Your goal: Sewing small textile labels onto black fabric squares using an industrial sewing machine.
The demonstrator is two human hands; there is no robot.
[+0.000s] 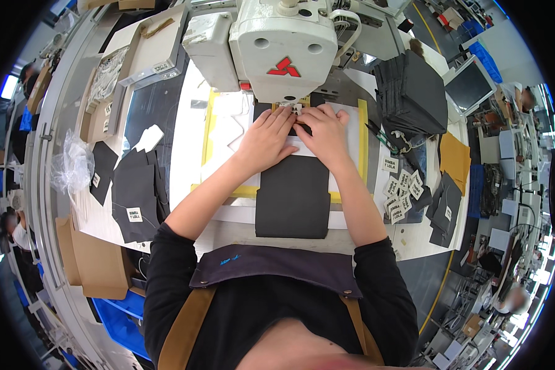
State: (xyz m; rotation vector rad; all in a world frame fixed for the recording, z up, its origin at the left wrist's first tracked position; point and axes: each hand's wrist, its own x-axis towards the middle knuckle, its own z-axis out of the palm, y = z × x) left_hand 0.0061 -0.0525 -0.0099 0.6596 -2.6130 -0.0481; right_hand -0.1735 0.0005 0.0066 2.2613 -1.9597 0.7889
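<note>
A black panel point(292, 197) lies lengthwise on the white work plate, its far part beneath the head of a white sewing machine point(283, 49). At its far end sits a small white label point(295, 109) with dark print, right under the machine head. My left hand point(265, 139) rests flat, fingers stretched out toward the label's left side and thumb spread. My right hand point(324, 135) is on the label's right side, fingers bent, with a gap between index finger and thumb where black material shows. Both hands press down; the fingertips partly cover the label.
Yellow tape point(362, 148) edges the work plate. To the right are stacked black panels point(413, 92), green-handled scissors point(382, 139), loose white labels point(401, 197) and a brown envelope point(454, 160). To the left lie labelled black pieces point(132, 197), clear plastic point(74, 163) and open boxes point(108, 92).
</note>
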